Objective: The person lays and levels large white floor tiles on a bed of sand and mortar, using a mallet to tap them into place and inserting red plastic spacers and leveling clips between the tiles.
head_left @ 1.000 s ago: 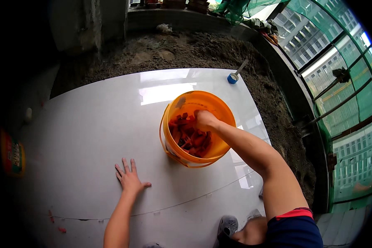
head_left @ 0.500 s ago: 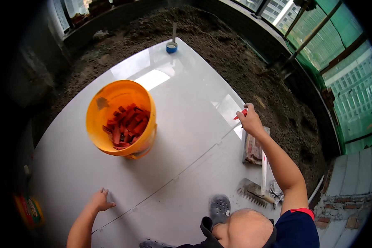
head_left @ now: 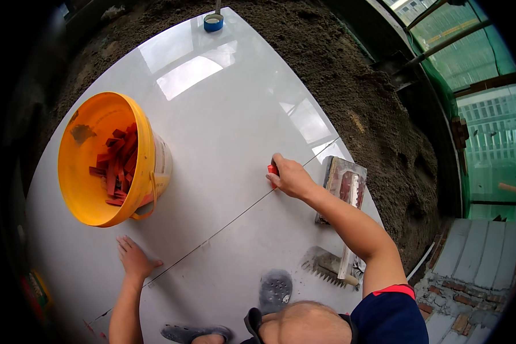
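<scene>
My right hand grips a small red piece, apparently a wedge, just beside the thin seam between two glossy white tiles. My left hand rests on the tile with its fingers apart, below an orange bucket. Inside the bucket lie several similar red pieces. To the right of my right hand is a dirty rectangular tool with a long pale handle. A notched trowel lies near my feet.
Rough dark mortar bed borders the tiles at the back and right. A small blue round container with a stick-like tool sits at the far corner. Green netting covers openings on the right; pale planks and broken brick lie below it.
My right hand has come out of the bucket with a red piece and moved onto the tile by the seam. The view has turned right, so the bucket now appears further left.
</scene>
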Demonstrator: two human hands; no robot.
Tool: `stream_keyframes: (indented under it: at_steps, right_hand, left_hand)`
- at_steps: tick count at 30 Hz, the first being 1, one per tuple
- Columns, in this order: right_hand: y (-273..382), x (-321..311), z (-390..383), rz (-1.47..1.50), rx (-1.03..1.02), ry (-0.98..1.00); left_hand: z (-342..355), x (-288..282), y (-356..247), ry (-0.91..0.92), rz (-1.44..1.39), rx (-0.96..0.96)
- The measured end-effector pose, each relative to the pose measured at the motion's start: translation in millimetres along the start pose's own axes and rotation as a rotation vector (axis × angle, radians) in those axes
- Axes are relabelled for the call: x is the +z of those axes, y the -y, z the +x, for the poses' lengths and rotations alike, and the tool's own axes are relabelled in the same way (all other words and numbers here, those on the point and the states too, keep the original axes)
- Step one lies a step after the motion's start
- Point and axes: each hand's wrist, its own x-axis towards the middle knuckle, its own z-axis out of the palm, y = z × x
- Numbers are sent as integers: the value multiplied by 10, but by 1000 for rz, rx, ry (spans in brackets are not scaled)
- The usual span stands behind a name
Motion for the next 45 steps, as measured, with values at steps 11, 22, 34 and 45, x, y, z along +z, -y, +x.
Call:
stream_keyframes:
  at_steps: [11,22,34,45]
  right_hand:
    - [-86,-28,142,-110,-146,297]
    - [-790,-348,-1516,-245,447,-521]
    - [-1243,-154,-2957,-5,621,-407]
    - [-1552,123,-3119,-125,549,-493]
  left_hand:
    - [-44,-104,-208,6,202,-37]
    - [34,-834,-3234,-427,-79,794]
    - [63,-851,-3853,-97,168,968]
    - [218,-847,-3823,-48,335,1307]
